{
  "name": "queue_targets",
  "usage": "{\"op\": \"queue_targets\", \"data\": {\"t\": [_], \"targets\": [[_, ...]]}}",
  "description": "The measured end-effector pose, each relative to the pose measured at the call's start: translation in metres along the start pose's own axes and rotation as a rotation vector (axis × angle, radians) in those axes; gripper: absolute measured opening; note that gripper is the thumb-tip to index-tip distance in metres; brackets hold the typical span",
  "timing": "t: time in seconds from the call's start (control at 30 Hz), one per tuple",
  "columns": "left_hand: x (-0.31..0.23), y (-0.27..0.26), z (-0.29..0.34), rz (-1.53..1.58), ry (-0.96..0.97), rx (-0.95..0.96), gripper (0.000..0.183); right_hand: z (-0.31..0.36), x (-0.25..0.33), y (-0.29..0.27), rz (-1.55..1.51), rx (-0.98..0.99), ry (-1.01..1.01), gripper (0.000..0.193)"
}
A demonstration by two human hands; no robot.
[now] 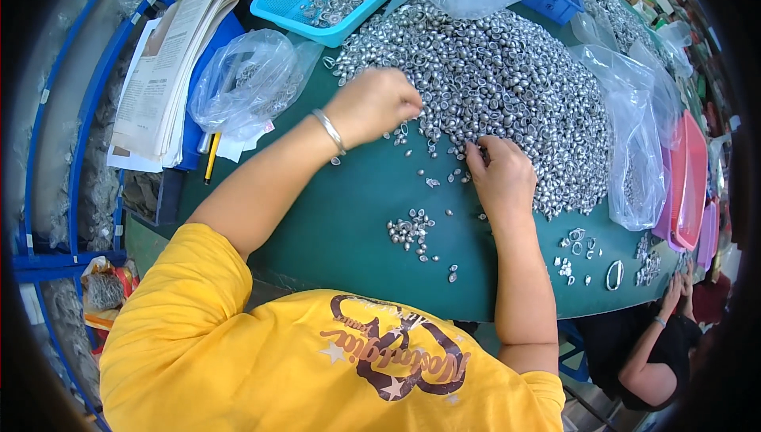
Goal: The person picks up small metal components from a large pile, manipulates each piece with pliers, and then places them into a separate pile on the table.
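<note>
On the left lie a stack of papers (pixel 162 75) and a clear bag (pixel 250 83), and next to them the left hand (pixel 376 103) is curled shut at the edge of the big pile of small shiny metal pieces (pixel 507 83) on the green table (pixel 333 218). I cannot tell if it holds one. The right hand (pixel 501 174) lies loose and open, fingertips in the pile; these bits look hard, light and slippery, best pinched one by one by their sides.
</note>
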State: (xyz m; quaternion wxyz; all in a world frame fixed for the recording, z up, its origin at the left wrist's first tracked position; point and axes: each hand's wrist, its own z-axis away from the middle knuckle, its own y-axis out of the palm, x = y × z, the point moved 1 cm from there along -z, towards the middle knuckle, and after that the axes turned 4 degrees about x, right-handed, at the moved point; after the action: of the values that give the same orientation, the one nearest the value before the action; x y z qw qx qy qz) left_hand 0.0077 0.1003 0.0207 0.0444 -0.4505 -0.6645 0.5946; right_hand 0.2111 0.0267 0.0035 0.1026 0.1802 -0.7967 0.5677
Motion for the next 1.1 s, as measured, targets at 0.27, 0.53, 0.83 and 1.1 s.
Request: {"op": "queue_targets", "data": {"t": [0.27,0.53,0.83,1.1], "targets": [[-0.004,0.024,0.011,-0.005,-0.002,0.022,0.007,0.0,0.003,0.001,-0.043,0.018,-0.047,0.016],[-0.038,0.016,0.031,0.671,-0.282,-0.035,0.009,-0.001,0.004,0.002,-0.061,0.034,-0.086,0.011],[-0.06,0.013,0.07,1.858,-0.587,-0.088,0.009,0.015,0.008,-0.011,-0.176,0.303,-0.228,0.008],[-0.062,0.02,0.093,2.069,-0.595,-0.269,0.011,0.015,0.009,-0.019,-0.206,0.3,-0.007,0.007]]}}
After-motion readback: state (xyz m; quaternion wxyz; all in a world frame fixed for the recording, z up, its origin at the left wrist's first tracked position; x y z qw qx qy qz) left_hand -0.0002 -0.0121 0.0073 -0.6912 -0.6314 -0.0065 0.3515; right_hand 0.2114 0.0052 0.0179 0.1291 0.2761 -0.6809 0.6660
